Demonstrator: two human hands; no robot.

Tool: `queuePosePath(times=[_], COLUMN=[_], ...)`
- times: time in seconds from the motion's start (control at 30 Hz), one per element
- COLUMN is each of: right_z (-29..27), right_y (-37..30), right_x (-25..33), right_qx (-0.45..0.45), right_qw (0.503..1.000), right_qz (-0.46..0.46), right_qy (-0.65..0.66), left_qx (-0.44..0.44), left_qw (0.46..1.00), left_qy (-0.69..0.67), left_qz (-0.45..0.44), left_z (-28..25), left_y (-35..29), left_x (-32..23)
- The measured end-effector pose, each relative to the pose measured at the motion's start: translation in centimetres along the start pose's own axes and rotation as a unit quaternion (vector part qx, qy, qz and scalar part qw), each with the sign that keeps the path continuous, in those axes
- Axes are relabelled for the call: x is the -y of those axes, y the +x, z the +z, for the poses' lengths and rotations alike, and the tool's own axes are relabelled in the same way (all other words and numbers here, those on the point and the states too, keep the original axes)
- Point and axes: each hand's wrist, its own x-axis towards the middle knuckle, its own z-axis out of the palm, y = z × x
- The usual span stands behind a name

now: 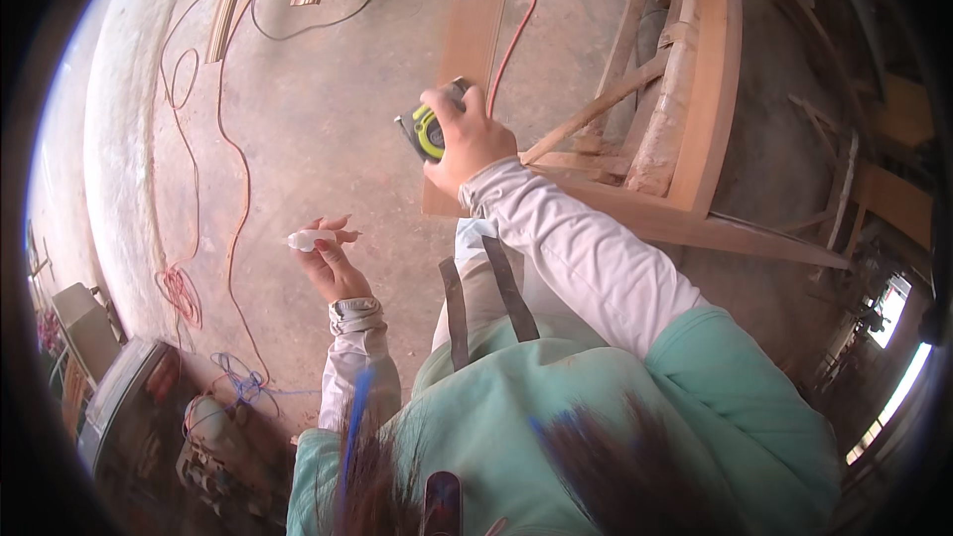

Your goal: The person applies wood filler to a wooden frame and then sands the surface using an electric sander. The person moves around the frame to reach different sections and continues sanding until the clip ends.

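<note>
My right hand is wrapped round a green and black tape measure, its metal hook end sticking out on the left. Behind and under that hand runs a long flat wooden board, reaching from the top of the view down toward my body. Lower on the left, over the concrete floor, my left hand pinches a small whitish, irregular piece between thumb and fingers. What that piece is made of I cannot make out. The two hands are apart.
A wooden frame with diagonal braces stands on the right. Red and dark cords snake over the concrete floor. Thin wooden strips lie at the far left. Near left sits a machine beside a tangled blue cord.
</note>
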Motion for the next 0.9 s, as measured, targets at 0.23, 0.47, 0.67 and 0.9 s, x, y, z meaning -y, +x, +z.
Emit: queuePosePath(times=[0.23, 0.47, 0.67, 0.9], right_z=[-3.3, 0.9, 2.9, 3.5], right_y=[8.0, 0.2, -9.6, -11.8], right_x=[1.1, -0.4, -1.0, -1.6], right_qx=[-0.059, -0.020, 0.079, 0.132], right_qw=[0.995, 0.999, 0.996, 0.989], right_qz=[0.064, -0.025, -0.024, 0.048], right_qy=[-0.051, -0.034, 0.015, 0.044], left_qx=[-0.041, -0.019, 0.053, 0.236], left_qw=[0.999, 1.000, 0.994, 0.963], left_qy=[0.011, -0.022, -0.081, -0.129], left_qz=[-0.011, -0.010, 0.047, 0.012], left_z=[-3.0, -2.0, 3.2, 9.7], left_y=[-1.7, -3.1, -2.7, -4.6], left_x=[0.2, 0.0, -3.5, -3.8])
